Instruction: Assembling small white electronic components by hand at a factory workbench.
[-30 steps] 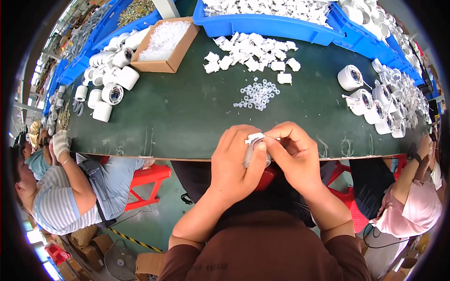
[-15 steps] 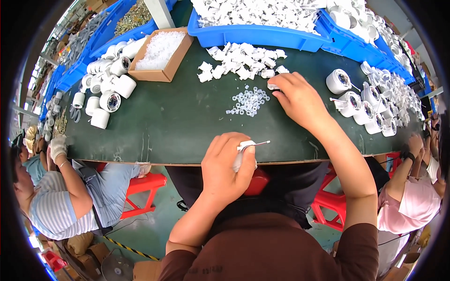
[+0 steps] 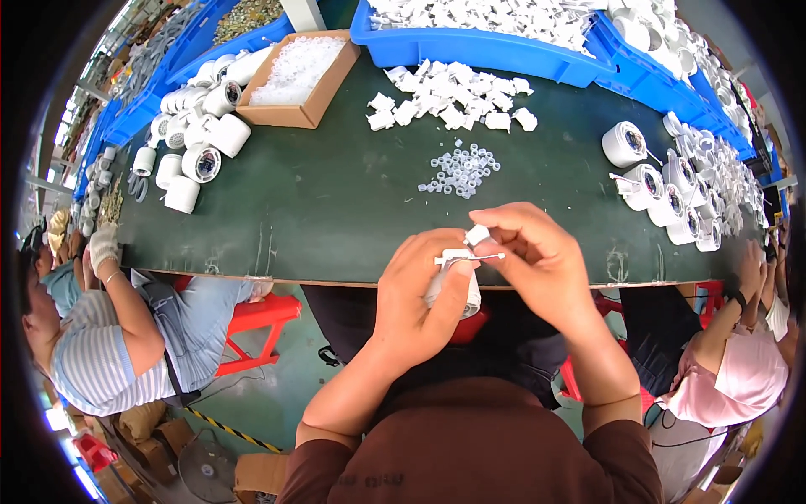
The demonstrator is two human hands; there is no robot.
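Just over the table's near edge, my left hand point(image 3: 413, 301) is closed around a white cylindrical housing point(image 3: 468, 306). A thin white wire point(image 3: 494, 256) sticks out of its top toward the right. Between the thumb and fingers of my right hand point(image 3: 546, 267) is a small white plastic piece point(image 3: 477, 235), held right above the housing and close to my left fingertips. Whether the piece touches the housing, I cannot tell. Beyond my hands lie a cluster of small translucent rings point(image 3: 462, 170) and a loose pile of similar white plastic pieces point(image 3: 453, 94).
Blue bins point(image 3: 478, 48) of white parts line the far side. A cardboard box point(image 3: 290, 116) of translucent bits stands at far left, beside several white housings point(image 3: 181, 193). More housings with wires point(image 3: 645, 186) sit at right. People work on both sides near red stools point(image 3: 260, 323).
My right hand has come back from the pile with a small white plastic piece, to the housing in my left hand. The housing is turned so more of its side shows.
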